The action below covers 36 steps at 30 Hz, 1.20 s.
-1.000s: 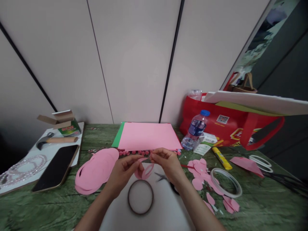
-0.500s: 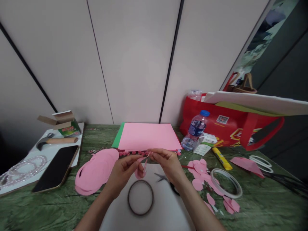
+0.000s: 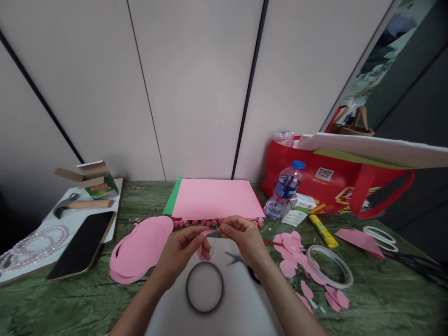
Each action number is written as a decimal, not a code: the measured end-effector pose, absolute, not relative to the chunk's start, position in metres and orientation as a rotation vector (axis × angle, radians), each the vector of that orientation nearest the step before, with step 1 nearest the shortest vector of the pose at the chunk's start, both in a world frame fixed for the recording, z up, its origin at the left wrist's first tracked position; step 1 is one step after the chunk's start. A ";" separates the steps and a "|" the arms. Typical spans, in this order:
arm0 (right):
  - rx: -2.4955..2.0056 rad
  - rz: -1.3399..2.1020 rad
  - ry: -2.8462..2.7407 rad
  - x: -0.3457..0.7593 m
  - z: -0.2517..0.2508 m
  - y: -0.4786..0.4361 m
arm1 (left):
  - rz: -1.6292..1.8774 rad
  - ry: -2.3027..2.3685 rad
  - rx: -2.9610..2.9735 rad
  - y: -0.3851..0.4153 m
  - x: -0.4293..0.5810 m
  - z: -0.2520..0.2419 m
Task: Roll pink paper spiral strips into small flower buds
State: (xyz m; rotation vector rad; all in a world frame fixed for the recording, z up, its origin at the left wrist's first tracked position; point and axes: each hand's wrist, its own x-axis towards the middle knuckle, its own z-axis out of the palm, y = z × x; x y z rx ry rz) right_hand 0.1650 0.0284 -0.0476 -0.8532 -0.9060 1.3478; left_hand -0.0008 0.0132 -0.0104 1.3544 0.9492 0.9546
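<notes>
Seen from above, my two bare hands meet just over a white sheet (image 3: 241, 298) on a green marbled table (image 3: 70, 303). Between them is a small pink paper petal (image 3: 205, 249). The fingers of my left hand (image 3: 178, 249) pinch its left side, thumb pressed against the forefinger. The fingers of my right hand (image 3: 245, 238) pinch its upper right tip in the same closed way. The petal's upper edge runs level from left to right between the two pinches, and its rounded body hangs down towards me. It sits closer to my left palm; my right hand reaches it only with the fingertips.

Directly below the petal, apart from it, a brown ring of tape (image 3: 204, 286) lies flat on the white sheet. Small scissors (image 3: 235, 257) lie just under my right wrist. A pile of round pink paper cutouts (image 3: 140, 247) lies to the left, and loose pink petals (image 3: 292, 252) are scattered to the right.
</notes>
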 end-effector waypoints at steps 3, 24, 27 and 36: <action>-0.872 1.328 -0.921 0.165 -0.048 0.028 | 0.955 0.955 1.349 0.013 -0.001 -0.010; -0.850 1.359 -0.962 0.163 -0.047 0.027 | 0.964 0.992 1.339 0.011 0.001 -0.004; -0.864 1.345 -0.971 0.161 -0.046 0.027 | 0.955 0.996 1.340 0.010 0.001 -0.003; -0.834 1.337 -0.951 0.161 -0.050 0.028 | 0.966 1.010 1.349 0.012 0.000 -0.007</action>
